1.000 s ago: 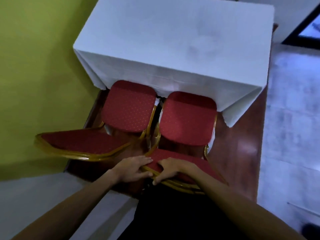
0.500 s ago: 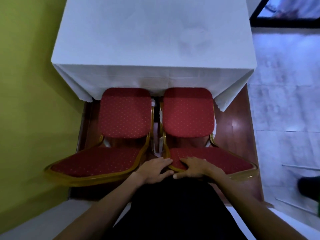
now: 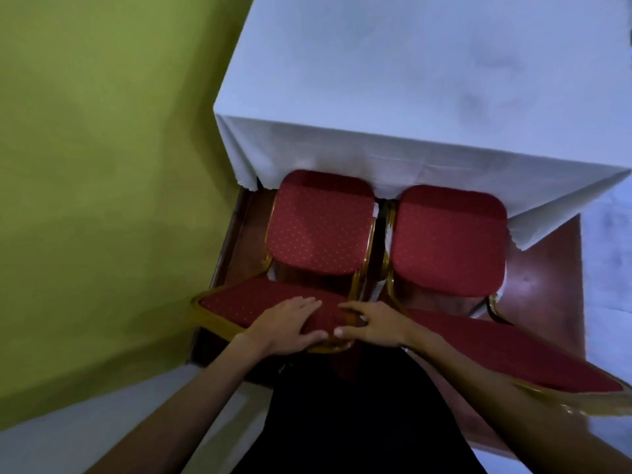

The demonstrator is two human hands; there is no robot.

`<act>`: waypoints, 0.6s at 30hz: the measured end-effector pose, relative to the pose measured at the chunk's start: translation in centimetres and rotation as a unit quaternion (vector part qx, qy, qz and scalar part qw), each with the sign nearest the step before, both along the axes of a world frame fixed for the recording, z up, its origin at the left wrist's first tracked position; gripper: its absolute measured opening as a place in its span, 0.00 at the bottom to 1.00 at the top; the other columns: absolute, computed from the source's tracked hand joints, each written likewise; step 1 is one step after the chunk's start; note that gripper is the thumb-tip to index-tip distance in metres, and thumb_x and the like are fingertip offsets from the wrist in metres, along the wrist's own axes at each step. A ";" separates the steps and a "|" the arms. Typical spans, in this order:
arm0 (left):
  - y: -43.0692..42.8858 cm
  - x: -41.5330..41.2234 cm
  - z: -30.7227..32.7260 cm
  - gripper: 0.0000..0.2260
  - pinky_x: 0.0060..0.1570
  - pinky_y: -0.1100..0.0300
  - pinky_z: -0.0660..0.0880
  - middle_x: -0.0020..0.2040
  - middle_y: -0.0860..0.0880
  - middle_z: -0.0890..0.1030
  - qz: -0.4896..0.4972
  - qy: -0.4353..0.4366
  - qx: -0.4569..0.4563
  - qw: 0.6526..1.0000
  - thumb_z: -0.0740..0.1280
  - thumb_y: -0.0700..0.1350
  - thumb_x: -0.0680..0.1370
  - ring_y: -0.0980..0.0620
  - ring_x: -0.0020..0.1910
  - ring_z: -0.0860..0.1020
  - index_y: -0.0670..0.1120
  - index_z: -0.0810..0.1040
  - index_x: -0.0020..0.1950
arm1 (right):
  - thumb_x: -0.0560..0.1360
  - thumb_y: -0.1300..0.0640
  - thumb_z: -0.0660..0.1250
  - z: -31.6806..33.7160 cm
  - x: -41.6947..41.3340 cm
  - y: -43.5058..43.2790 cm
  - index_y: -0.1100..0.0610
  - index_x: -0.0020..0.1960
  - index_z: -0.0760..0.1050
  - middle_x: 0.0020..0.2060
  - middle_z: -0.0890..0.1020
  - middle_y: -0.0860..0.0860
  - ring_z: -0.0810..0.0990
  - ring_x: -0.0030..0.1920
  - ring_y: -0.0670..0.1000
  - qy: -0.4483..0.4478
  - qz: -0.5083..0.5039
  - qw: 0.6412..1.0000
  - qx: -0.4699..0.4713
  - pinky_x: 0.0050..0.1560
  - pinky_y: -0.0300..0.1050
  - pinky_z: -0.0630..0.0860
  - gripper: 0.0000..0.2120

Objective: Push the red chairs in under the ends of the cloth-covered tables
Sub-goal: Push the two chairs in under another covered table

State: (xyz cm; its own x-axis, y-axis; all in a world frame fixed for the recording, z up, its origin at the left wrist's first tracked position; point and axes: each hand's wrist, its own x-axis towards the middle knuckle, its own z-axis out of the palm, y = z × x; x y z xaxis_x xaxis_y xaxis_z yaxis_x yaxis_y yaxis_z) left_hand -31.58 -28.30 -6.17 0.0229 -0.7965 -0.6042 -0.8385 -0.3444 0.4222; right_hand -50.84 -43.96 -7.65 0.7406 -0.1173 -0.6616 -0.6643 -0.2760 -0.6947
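Note:
Two red chairs with gold frames stand side by side at the end of the white cloth-covered table (image 3: pixel 410 80). The left chair (image 3: pixel 319 227) and the right chair (image 3: pixel 448 244) have the front edges of their seats at the hanging cloth hem. My left hand (image 3: pixel 290 323) grips the top of the left chair's backrest (image 3: pixel 232 302), fingers over the pad and thumb on the near side. My right hand (image 3: pixel 371 325) clasps the right end of that same backrest, close to the right chair's backrest (image 3: pixel 513 350).
A green wall (image 3: pixel 102 165) runs close along the left of the left chair. The chairs stand on a dark reddish wooden floor strip (image 3: pixel 547 285), with pale tiles (image 3: pixel 608 251) to the right. My dark clothing fills the lower middle.
Both hands have shifted from the right chair's backrest to the left chair's backrest. My view has swung, so the chairs and table now sit further right in the frame.

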 end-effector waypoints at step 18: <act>11.8 16.9 -2.6 0.37 0.73 0.57 0.58 0.74 0.54 0.68 -0.051 0.033 -0.127 0.990 0.54 0.75 0.74 0.54 0.74 0.64 0.54 0.66 0.76 | 0.79 0.33 0.55 0.0 7.7 14.4 0.55 0.70 0.75 0.67 0.78 0.53 0.78 0.64 0.56 -0.124 0.000 0.919 -0.375 0.61 0.54 0.75 0.32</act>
State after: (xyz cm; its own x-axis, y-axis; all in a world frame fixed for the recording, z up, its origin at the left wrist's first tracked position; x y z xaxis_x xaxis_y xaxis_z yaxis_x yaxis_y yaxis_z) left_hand -14.64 -16.51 -8.74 -0.0985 -0.9193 -0.3810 -0.8315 -0.1344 0.5391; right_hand -43.11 -29.56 -7.65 0.8580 -0.4707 -0.2058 -0.5108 -0.7389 -0.4395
